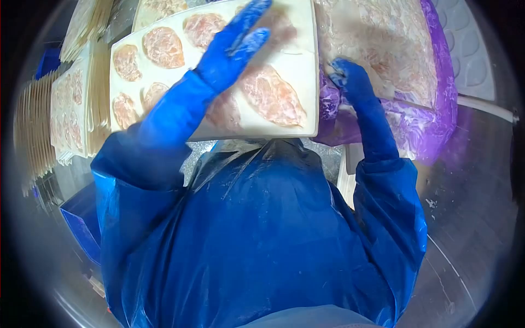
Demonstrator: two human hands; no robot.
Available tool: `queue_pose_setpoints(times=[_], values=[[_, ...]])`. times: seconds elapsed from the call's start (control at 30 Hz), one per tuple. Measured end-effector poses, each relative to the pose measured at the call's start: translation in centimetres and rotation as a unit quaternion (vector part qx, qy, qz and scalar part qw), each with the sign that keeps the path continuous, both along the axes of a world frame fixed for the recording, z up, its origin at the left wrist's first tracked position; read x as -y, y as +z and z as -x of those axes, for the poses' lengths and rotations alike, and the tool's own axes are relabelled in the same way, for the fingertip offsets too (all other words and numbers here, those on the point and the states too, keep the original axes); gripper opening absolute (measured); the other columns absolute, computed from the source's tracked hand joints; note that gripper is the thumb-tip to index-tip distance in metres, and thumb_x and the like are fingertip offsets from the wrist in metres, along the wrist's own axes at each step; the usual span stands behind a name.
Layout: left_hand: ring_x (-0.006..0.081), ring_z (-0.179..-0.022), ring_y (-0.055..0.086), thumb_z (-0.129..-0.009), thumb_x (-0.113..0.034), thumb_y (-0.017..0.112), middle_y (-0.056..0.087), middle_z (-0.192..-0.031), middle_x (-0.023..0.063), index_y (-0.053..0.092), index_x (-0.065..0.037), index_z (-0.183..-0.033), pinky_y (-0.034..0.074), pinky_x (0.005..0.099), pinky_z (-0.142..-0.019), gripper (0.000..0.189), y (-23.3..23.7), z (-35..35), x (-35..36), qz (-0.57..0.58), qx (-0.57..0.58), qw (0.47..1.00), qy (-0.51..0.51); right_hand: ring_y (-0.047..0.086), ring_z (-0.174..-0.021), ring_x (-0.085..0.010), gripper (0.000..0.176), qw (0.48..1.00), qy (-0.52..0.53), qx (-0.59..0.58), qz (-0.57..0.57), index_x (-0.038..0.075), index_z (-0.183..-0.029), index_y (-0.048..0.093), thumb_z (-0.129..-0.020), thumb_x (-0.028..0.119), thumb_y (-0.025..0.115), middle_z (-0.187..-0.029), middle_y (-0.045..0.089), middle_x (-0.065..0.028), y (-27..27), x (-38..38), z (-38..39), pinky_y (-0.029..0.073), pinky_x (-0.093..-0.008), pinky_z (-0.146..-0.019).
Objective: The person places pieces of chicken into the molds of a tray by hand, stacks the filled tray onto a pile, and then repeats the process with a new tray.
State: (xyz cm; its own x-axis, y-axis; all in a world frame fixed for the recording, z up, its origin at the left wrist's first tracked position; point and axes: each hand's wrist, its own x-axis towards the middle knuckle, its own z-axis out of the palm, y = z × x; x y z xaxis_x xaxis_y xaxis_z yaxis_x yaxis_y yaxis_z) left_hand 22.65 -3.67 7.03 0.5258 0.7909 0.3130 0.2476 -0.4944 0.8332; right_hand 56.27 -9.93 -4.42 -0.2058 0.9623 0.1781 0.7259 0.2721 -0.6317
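Left hand (227,60), fingers extended, over white board (308,71) with meat pieces (272,97); right hand (351,81), apart, curled at purple liner's (446,76) left side, grip indeterminable.

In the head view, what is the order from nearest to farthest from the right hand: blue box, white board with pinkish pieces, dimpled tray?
From the right hand:
1. White board: just left of it.
2. Dimpled tray: upper right, beyond the purple liner.
3. Blue box: lower left.
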Motion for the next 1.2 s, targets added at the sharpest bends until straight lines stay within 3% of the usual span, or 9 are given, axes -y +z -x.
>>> queue_pose_setpoints(times=[0.3, 0.37, 0.47, 0.53, 0.57, 0.67, 0.97, 1.1, 1.2], values=[[0.0266, -0.142, 0.037, -0.105, -0.042, 0.036, 0.039, -0.154, 0.0147, 0.039, 0.0, -0.148, 0.025, 0.0422, -0.117, 0.06, 2.5, 17.1, 6.0, 0.066, 0.078, 0.946, 0.307, 0.065, -0.087, -0.0203, 0.028, 0.928, -0.105, -0.304, 0.191, 0.001, -0.115, 0.063, -0.09, 0.01, 0.066, -0.103, 0.068, -0.0079, 2.5, 0.2, -3.2, 0.052, -0.0303, -0.076], [0.028, -0.142, 0.038, -0.104, -0.044, 0.039, 0.04, -0.154, 0.0141, 0.042, -0.002, -0.147, 0.026, 0.0443, -0.117, 0.06, 1.4, 21.1, 7.8, 0.081, 0.087, 0.927, 0.357, 0.062, -0.08, -0.0181, 0.022, 0.999, -0.05, -0.009, -0.015, 0.003, -0.106, 0.065, -0.086, 0.01, 0.071, -0.091, 0.065, -0.0037, 0.6, -0.1, -0.8, 0.051, -0.0312, -0.074], [0.0265, -0.138, 0.043, -0.103, -0.038, 0.043, 0.047, -0.148, 0.0147, 0.046, 0.0, -0.143, 0.029, 0.0405, -0.114, 0.056, -1.4, 27.0, 8.9, 0.114, 0.132, 0.894, 0.412, 0.063, -0.087, -0.0205, 0.027, 0.998, -0.024, -0.01, 0.049, 0.002, -0.109, 0.066, -0.084, 0.014, 0.069, -0.093, 0.067, -0.0119, -3.9, -1.3, -3.8, 0.051, -0.0337, -0.076], [0.027, -0.136, 0.045, -0.103, -0.032, 0.045, 0.048, -0.147, 0.0148, 0.048, 0.001, -0.142, 0.032, 0.0382, -0.113, 0.051, -0.1, 27.8, 11.4, 0.099, 0.135, 0.884, 0.436, 0.063, -0.083, -0.0189, 0.02, 0.977, 0.143, 0.104, -0.122, 0.001, -0.107, 0.067, -0.09, 0.011, 0.062, -0.094, 0.067, -0.0079, -1.2, -2.3, -4.9, 0.051, -0.0313, -0.071], [0.027, -0.135, 0.046, -0.103, -0.029, 0.047, 0.049, -0.146, 0.0146, 0.048, 0.001, -0.142, 0.033, 0.0371, -0.113, 0.049, 0.8, 27.5, 12.9, 0.065, 0.138, 0.893, 0.423, 0.065, -0.085, -0.0234, 0.014, 0.997, -0.038, -0.026, 0.068, -0.001, -0.095, 0.068, -0.088, 0.007, 0.06, -0.092, 0.067, -0.013, -0.7, -1.6, -5.8, 0.051, -0.0334, -0.069], [0.026, -0.133, 0.048, -0.103, -0.023, 0.049, 0.051, -0.144, 0.0146, 0.048, 0.001, -0.141, 0.033, 0.0371, -0.113, 0.045, 1.4, 28.3, 14.6, 0.061, 0.138, 0.888, 0.435, 0.064, -0.092, -0.0197, 0.029, 0.971, -0.1, -0.202, 0.081, -0.002, -0.119, 0.063, -0.092, 0.005, 0.056, -0.115, 0.064, -0.011, 3.5, -1.0, -6.7, 0.05, -0.0248, -0.073], [0.0243, -0.136, 0.044, -0.102, -0.02, 0.052, 0.052, -0.142, 0.0142, 0.052, 0.0, -0.139, 0.029, 0.0373, -0.115, 0.042, -0.3, 30.5, 13.9, 0.027, 0.167, 0.913, 0.371, 0.061, -0.11, -0.0176, 0.039, 0.964, -0.04, -0.252, 0.073, -0.001, -0.137, 0.052, -0.099, 0.011, 0.055, -0.125, 0.061, -0.0114, 17.6, -3.0, 23.7, 0.049, -0.0304, -0.093], [0.0247, -0.136, 0.045, -0.102, -0.021, 0.052, 0.053, -0.142, 0.0135, 0.054, -0.001, -0.137, 0.029, 0.0374, -0.115, 0.04, -0.4, 31.8, 13.4, 0.003, 0.142, 0.92, 0.366, 0.062, -0.108, -0.0214, 0.035, 0.84, 0.223, -0.479, 0.121, -0.001, -0.134, 0.052, -0.101, 0.011, 0.051, -0.125, 0.061, -0.0137, 15.7, -4.2, 33.3, 0.051, -0.0325, -0.097], [0.0277, -0.135, 0.047, -0.102, -0.029, 0.049, 0.051, -0.143, 0.0167, 0.053, 0.001, -0.137, 0.031, 0.0404, -0.115, 0.047, -1.4, 32.7, 13.4, 0.002, 0.137, 0.916, 0.378, 0.063, -0.107, -0.0218, 0.03, 0.769, 0.197, -0.566, 0.222, -0.003, -0.126, 0.055, -0.1, 0.01, 0.054, -0.122, 0.061, -0.0161, 14.3, -3.8, 39.7, 0.053, -0.0343, -0.097]])
